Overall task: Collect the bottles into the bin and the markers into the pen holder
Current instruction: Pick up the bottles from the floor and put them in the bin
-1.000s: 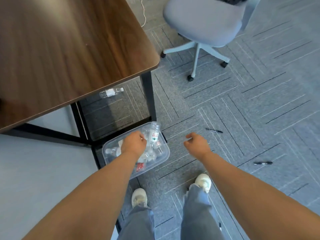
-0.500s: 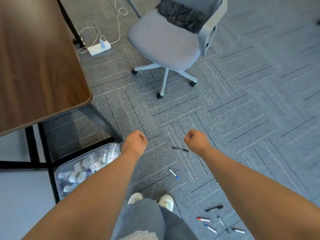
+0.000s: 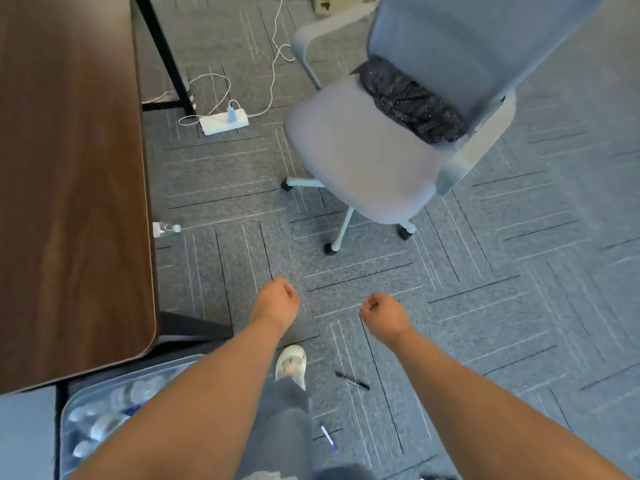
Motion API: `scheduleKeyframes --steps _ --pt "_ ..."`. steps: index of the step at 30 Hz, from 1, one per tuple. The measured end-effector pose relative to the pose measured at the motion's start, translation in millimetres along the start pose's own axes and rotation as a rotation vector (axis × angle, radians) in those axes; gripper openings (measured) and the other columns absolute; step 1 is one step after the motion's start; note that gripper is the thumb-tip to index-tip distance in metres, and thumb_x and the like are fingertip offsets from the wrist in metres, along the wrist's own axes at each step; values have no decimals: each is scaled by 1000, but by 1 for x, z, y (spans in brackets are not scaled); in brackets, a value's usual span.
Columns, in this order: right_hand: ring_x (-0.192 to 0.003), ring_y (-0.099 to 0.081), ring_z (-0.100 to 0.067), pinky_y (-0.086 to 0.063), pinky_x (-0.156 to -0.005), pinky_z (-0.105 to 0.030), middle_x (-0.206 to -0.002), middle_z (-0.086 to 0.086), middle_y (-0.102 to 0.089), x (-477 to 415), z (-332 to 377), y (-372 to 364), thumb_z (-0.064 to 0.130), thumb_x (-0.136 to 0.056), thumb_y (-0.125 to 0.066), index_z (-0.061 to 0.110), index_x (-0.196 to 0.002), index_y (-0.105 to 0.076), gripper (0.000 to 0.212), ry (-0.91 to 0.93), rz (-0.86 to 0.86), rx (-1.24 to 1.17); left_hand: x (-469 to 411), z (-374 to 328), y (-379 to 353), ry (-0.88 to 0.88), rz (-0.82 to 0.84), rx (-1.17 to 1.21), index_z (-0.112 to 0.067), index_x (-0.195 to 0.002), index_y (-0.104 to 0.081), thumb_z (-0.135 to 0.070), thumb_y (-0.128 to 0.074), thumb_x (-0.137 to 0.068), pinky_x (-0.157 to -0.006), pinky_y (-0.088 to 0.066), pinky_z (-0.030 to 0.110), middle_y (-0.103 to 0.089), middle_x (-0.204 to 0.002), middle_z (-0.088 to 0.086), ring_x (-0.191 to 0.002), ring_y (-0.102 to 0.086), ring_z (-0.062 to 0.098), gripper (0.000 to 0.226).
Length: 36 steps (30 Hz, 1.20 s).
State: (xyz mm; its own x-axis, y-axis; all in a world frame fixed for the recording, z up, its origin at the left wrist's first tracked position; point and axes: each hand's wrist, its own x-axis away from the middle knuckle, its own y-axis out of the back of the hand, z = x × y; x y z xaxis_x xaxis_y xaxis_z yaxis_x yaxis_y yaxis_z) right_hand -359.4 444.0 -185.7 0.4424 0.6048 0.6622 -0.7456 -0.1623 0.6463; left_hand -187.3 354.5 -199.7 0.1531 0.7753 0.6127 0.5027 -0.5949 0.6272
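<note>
My left hand and my right hand hang over the carpet as loose fists with nothing in them. A clear plastic bin holding several empty bottles sits at the bottom left, partly hidden by my left arm. One clear bottle lies on the floor, sticking out from under the table edge. A black marker lies on the carpet below my right hand. A white and blue marker lies nearer my legs. No pen holder is in view.
A dark wooden table fills the left side. A grey office chair with a dark cloth on its seat stands ahead. A white power strip with cables lies by the table leg. My shoe is stepping forward.
My view has swung forward and up. The left hand has left the bin, which has slid to the bottom left. The chair looms closer, and the markers have dropped toward the bottom.
</note>
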Motion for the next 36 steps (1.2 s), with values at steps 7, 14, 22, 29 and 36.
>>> scheduleKeyframes --steps 7,14,22,29,36 --pt "-69 -50 -24 -38 -57 -25 -72 -4 -54 -98 97 36 16 -93 -43 12 -82 -50 14 108 97 39 -94 -42 73 81 -121 148 -16 -90 -45 -16 -45 -93 -52 -33 25 -55 -87 4 -69 -48 18 3" --pt "-80 -53 -23 -39 -71 -25 -95 -12 -67 -211 182 41 15 -91 -45 18 -71 -48 20 237 207 159 -167 -37 97 323 -238 266 -17 -92 -48 -17 -46 -94 -64 -38 27 -57 -89 4 -78 -52 22 3" --pt "-82 -65 -34 -54 -73 -42 -88 -17 -69 -355 258 -19 18 -92 -44 6 -86 -58 19 453 390 285 -275 2 71 499 -416 404 -11 -101 -53 -13 -50 -89 -71 -40 29 -53 -97 3 -83 -51 22 12" --pt "-68 -52 -23 -40 -58 -30 -76 -6 -55 -493 295 -157 16 -93 -45 12 -88 -49 8 560 452 302 -422 109 40 607 -460 334 -17 -120 -48 -18 -56 -86 -81 -51 41 -50 -127 10 -100 -59 31 35" --pt "-72 -44 -24 -34 -63 -30 -68 -2 -46 -613 342 -289 16 -93 -42 16 -71 -42 21 666 382 210 -567 238 27 642 -437 236 -19 -135 -39 -25 -61 -83 -100 -43 47 -45 -134 18 -121 -47 36 57"
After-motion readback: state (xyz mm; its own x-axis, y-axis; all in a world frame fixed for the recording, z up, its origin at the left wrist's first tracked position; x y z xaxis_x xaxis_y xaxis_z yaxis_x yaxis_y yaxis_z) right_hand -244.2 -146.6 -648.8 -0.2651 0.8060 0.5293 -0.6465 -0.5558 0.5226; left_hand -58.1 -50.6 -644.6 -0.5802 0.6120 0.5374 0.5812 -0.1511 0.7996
